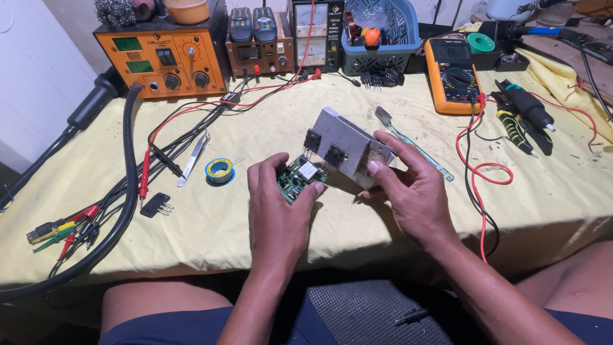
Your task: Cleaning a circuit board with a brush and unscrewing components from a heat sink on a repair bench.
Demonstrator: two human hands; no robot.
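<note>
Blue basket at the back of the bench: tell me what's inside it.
Inside the blue basket show an orange round object and a copper-wound coil. The basket's wall hides whatever lies lower.

The small green circuit board (297, 178) is partly hidden beneath the left hand (278, 211). The tall metal heat sink's (345, 144) far side faces away. Component markings are too small to tell.
</note>
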